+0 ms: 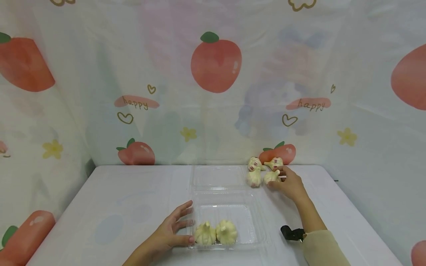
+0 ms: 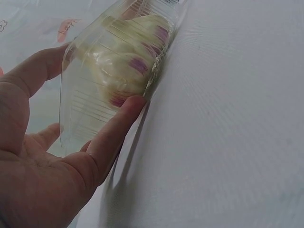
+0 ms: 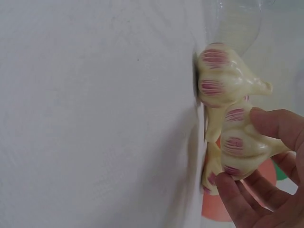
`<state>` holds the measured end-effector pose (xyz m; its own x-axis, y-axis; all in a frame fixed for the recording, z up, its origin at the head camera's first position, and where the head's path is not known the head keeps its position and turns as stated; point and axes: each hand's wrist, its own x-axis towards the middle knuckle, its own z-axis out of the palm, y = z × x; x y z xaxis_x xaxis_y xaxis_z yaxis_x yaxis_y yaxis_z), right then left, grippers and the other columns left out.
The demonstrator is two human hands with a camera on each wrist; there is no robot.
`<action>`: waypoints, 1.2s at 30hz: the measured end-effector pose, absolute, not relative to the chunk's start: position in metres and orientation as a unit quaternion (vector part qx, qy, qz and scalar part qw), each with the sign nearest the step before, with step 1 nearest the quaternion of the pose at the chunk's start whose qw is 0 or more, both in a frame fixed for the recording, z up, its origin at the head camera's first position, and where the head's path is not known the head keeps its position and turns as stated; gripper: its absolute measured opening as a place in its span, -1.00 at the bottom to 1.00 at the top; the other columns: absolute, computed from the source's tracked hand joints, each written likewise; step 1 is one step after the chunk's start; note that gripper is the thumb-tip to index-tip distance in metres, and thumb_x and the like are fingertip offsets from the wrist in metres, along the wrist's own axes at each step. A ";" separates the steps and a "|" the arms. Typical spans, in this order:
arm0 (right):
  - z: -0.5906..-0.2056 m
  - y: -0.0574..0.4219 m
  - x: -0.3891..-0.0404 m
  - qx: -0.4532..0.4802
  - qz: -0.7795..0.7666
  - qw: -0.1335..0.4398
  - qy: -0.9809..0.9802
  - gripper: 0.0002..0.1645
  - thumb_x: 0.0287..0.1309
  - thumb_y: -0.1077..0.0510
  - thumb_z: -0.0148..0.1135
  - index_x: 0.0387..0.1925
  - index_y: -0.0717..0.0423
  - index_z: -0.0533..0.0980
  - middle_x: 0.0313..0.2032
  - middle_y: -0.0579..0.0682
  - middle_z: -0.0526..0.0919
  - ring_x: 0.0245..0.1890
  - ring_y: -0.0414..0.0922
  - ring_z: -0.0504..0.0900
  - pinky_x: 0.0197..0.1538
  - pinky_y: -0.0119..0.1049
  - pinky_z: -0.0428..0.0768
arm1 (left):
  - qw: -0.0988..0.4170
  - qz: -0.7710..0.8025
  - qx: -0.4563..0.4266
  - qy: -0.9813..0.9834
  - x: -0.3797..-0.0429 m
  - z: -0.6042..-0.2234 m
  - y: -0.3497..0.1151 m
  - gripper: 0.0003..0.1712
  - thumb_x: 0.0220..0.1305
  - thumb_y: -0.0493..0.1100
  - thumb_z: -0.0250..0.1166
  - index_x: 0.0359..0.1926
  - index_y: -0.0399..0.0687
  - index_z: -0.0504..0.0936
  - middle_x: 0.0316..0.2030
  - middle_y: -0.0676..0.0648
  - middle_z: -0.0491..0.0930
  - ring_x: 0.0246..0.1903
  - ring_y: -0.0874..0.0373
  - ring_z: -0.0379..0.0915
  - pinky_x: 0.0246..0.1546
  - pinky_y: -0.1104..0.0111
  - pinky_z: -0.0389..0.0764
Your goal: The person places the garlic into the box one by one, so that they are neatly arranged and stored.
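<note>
My right hand (image 1: 289, 184) pinches a garlic bulb (image 3: 242, 140) between thumb and fingers, its stem toward the palm. Purple streaks mark the pale bulb's side. Beside it lies another garlic bulb (image 1: 254, 178), with two more, a left one (image 1: 254, 163) and a right one (image 1: 275, 163), behind. A clear plastic box (image 1: 247, 218) stands open nearer the body, its lid (image 1: 217, 176) folded back flat. Along the box's left wall my left hand (image 1: 171, 229) rests spread fingers and thumb. Inside, at the front left, sit two bulbs, one left (image 1: 205, 233) and one right (image 1: 227, 232).
The white table (image 1: 133, 214) reaches back to a printed cloth (image 1: 179, 122) that also hangs at both sides. A small black device (image 1: 292, 233) sits at the right wrist, by the sleeve (image 1: 324, 248).
</note>
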<state>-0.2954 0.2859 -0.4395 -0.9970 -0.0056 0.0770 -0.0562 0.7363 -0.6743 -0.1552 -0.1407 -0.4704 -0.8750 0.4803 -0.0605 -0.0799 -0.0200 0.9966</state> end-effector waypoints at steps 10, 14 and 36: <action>-0.419 0.272 -0.287 0.040 0.345 0.058 -0.936 -0.28 0.10 0.02 0.47 0.21 0.22 0.40 0.17 0.29 0.53 0.16 0.28 0.54 0.11 0.16 0.55 | 0.202 0.696 0.137 0.675 -0.155 -0.471 -0.139 0.15 0.11 -0.23 0.52 0.57 0.08 -0.01 0.50 -0.36 -0.04 0.39 -0.34 0.14 0.15 0.07 0.53; -0.411 0.265 -0.285 0.049 0.343 0.069 -0.936 -0.31 0.10 0.04 0.47 0.18 0.22 0.41 0.16 0.31 0.54 0.15 0.28 0.55 0.11 0.17 0.55 | 0.199 0.696 0.139 0.675 -0.156 -0.473 -0.139 0.16 0.10 -0.24 0.53 0.57 0.08 -0.01 0.50 -0.36 -0.03 0.39 -0.34 0.15 0.17 0.07 0.52; -0.398 0.228 -0.269 0.129 0.358 0.106 -0.919 -0.40 -0.03 0.18 0.56 0.07 0.12 0.51 0.05 0.20 0.63 -0.01 0.19 0.65 -0.06 0.03 0.67 | 0.205 0.700 0.145 0.669 -0.157 -0.471 -0.142 0.15 0.12 -0.24 0.51 0.57 0.06 -0.02 0.51 -0.35 -0.06 0.40 -0.34 0.13 0.15 0.08 0.53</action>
<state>-0.2691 0.2281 -0.3980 -0.9442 -0.1609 0.2875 -0.3131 0.7100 -0.6308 -0.1565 -0.1418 -0.4712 -0.8744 0.4799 -0.0711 -0.0930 -0.0221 0.9954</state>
